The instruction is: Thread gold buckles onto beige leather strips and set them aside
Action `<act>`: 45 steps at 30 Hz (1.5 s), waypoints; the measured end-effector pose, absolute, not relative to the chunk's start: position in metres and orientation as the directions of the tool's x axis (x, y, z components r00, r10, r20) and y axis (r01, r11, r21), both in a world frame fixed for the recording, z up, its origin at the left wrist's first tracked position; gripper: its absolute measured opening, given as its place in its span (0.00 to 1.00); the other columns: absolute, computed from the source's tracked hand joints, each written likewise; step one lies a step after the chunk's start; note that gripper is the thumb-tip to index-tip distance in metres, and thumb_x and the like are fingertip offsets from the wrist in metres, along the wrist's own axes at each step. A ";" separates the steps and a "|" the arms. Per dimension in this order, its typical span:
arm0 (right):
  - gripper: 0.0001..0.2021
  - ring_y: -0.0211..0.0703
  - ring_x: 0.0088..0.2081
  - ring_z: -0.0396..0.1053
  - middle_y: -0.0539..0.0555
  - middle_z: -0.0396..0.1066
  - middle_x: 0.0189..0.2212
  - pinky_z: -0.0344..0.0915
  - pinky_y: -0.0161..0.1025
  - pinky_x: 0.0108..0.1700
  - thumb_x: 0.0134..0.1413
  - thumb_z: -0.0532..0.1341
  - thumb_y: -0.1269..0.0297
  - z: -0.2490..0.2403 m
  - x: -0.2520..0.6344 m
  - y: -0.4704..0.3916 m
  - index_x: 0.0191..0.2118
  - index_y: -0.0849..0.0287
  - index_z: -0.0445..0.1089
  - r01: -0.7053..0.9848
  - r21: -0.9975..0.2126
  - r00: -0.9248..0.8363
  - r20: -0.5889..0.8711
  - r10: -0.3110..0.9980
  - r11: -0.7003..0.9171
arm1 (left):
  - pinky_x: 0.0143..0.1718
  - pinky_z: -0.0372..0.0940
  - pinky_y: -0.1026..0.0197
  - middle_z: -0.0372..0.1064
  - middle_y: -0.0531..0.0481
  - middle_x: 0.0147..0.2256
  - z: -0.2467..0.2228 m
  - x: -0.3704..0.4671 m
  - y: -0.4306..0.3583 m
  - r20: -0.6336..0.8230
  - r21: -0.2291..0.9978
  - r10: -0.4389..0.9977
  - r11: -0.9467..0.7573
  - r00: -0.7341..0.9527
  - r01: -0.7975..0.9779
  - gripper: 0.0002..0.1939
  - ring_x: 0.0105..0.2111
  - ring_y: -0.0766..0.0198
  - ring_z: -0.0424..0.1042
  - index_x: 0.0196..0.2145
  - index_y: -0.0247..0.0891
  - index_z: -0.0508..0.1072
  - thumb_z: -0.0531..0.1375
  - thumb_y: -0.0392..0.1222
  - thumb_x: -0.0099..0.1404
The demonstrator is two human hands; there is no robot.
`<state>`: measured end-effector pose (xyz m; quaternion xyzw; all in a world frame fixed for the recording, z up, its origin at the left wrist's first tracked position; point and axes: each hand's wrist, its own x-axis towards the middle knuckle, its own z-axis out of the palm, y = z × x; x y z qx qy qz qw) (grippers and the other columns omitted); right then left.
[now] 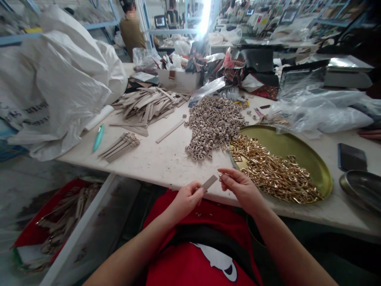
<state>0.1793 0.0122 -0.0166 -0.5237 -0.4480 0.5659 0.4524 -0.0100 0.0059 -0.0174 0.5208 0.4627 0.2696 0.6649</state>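
In the head view, my left hand (189, 196) is closed on a short grey-beige strap (210, 182), whose free end points up and to the right. My right hand (238, 183) pinches a small gold buckle (220, 177) just beyond that end; strap and buckle look slightly apart. To the right lies a round gold tray (309, 153) with a heap of gold buckles (276, 174) in it. Beyond my hands a large pile of small beige loops (212, 125) spreads over the white table (154, 163).
Long beige strips (151, 104) are heaped at the back left, near a bundle of straps (120, 147) and a teal cutter (98, 137). A big white sack (65, 79) stands at the left. A phone (352, 157) and a metal bowl (361, 188) sit far right. Below left is a red bin (41, 218).
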 end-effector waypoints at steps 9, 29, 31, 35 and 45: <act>0.19 0.31 0.23 0.61 0.46 0.67 0.22 0.60 0.32 0.28 0.41 0.65 0.57 -0.015 0.146 -0.027 0.41 0.58 0.70 -0.271 -0.859 -0.244 -0.374 0.895 -0.433 | 0.22 0.51 0.68 0.58 0.56 0.21 -0.006 -0.012 -0.018 -0.224 0.973 0.830 0.156 0.510 0.173 0.12 0.21 0.72 0.55 0.30 0.34 0.66 0.50 0.45 0.60; 0.12 0.35 0.25 0.64 0.47 0.67 0.24 0.62 0.34 0.30 0.42 0.64 0.56 -0.018 0.132 -0.043 0.29 0.58 0.64 -0.298 -0.906 -0.018 -0.311 0.950 -0.302 | 0.16 0.50 0.71 0.63 0.56 0.20 -0.020 -0.007 -0.021 -0.322 0.926 0.812 0.376 0.487 -0.016 0.14 0.15 0.75 0.57 0.30 0.34 0.62 0.55 0.50 0.58; 0.11 0.35 0.24 0.64 0.46 0.66 0.22 0.62 0.34 0.29 0.44 0.63 0.56 -0.021 0.133 -0.041 0.29 0.58 0.64 -0.297 -0.898 -0.043 -0.326 0.944 -0.324 | 0.16 0.50 0.71 0.63 0.56 0.20 -0.022 -0.006 -0.020 -0.338 0.922 0.810 0.388 0.480 -0.006 0.14 0.15 0.75 0.57 0.29 0.34 0.62 0.55 0.49 0.58; 0.11 0.34 0.22 0.62 0.46 0.65 0.20 0.61 0.34 0.28 0.47 0.60 0.55 -0.031 0.135 -0.037 0.29 0.58 0.64 -0.349 -0.866 -0.105 -0.345 0.933 -0.359 | 0.16 0.51 0.71 0.64 0.55 0.21 -0.021 -0.004 -0.017 -0.387 0.900 0.798 0.436 0.463 0.001 0.13 0.15 0.75 0.57 0.28 0.34 0.62 0.56 0.48 0.56; 0.06 0.40 0.30 0.62 0.51 0.65 0.27 0.60 0.37 0.33 0.47 0.59 0.60 -0.033 0.138 -0.034 0.28 0.57 0.65 0.279 -0.960 0.090 0.011 0.996 -0.014 | 0.18 0.52 0.69 0.61 0.56 0.20 -0.026 -0.003 -0.014 -0.396 0.903 0.821 0.431 0.412 0.011 0.11 0.16 0.74 0.57 0.25 0.35 0.61 0.56 0.46 0.55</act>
